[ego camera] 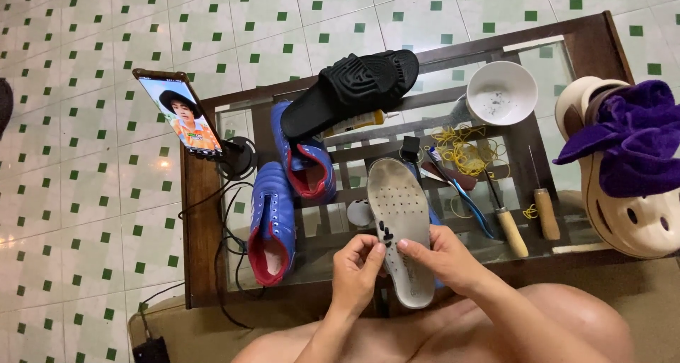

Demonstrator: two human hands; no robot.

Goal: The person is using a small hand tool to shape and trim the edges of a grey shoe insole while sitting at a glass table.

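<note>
A glass-topped wooden table is bearing two blue football boots, a black sandal and a cream clog that is holding a purple cloth. A grey perforated insole is hanging over its near edge, with the right hand and left hand both pinching it with closed fingers. The white bowl is holding only dark specks.
</note>
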